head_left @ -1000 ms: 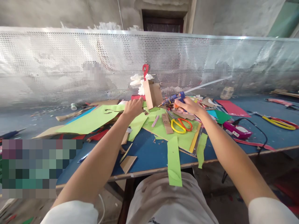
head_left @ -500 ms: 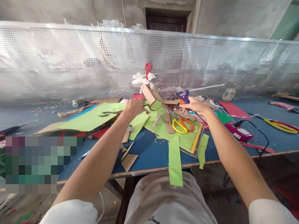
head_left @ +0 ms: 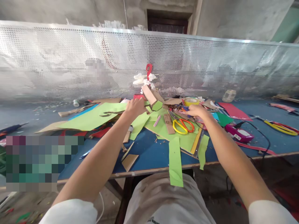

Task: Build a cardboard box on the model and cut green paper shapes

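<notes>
My left hand [head_left: 135,106] is closed around a brown twig [head_left: 114,112], whose forked end sticks out to the left. Beside its fingers is a brown cardboard prism [head_left: 149,95] with a green hexagonal end [head_left: 157,106]. White blossoms [head_left: 145,81] and a red loop [head_left: 149,70] rise behind the prism. Low over the scrap pile, my right hand [head_left: 197,111] has its fingers on a blue glue gun [head_left: 185,108], mostly hidden by the hand and clutter. Scissors [head_left: 183,126] with yellow and orange handles lie just in front of it.
Green paper sheets [head_left: 91,118] and cardboard scraps cover the blue table [head_left: 149,155]. One green strip [head_left: 176,161] hangs over the front edge. A purple box with a black cord [head_left: 239,133], pliers [head_left: 280,127] and a jar [head_left: 229,95] stand right. Perforated metal panels [head_left: 70,62] close off the back.
My right hand has lowered the glue gun from above the pile down into the clutter. A yellow tape roll behind it now shows. My left hand stays in place.
</notes>
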### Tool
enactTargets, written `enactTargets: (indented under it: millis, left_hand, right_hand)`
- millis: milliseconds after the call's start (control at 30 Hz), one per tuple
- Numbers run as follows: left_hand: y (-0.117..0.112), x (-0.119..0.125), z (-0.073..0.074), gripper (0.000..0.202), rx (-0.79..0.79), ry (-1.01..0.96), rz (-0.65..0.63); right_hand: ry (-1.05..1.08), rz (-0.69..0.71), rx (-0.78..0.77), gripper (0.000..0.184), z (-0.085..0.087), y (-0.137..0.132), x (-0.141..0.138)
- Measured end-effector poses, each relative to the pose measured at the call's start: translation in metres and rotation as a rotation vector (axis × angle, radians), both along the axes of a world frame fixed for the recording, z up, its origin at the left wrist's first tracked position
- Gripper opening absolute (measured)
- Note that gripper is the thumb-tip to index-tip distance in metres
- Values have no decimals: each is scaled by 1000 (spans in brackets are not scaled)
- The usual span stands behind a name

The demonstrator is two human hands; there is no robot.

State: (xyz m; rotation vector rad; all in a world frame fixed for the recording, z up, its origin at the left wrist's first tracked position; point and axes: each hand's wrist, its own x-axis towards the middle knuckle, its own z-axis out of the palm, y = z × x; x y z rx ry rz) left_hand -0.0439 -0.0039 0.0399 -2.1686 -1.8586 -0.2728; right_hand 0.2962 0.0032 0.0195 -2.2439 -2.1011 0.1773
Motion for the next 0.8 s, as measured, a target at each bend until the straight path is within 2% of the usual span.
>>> enactTargets:
  millis: [67,100,200,267,300,367,533,800]
  left_hand:
    - [-1,2,0,43,3,23,-2]
    - [-1,4,0,44,8,36,-6]
    - [-4,11,-1,46,27,71,-43]
    - [-8,18,-2,45,48,95,-85]
    - [-10,22,-2,43,63,107,-107]
    - [-14,29,-4,40,98,132,-155]
    - [-22,43,-6,40,141,181,-250]
    - [-27,47,-3,40,88,224,-276]
  right_hand:
    - [14,-31,-56,41,-1,-1,0]
    - [27,-28,-26,39,-1,-1,0]
    - [149,85,305,27,5,-6,-6]
    - [397,246,520,21,10,-12,-17]
    - [557,345,547,22,12,-15,-24]
    - [784,454,529,27,14,-21,-42]
    - [870,559,484,35,8,-31,-75]
    - [942,563,462,35,9,-34,-77]
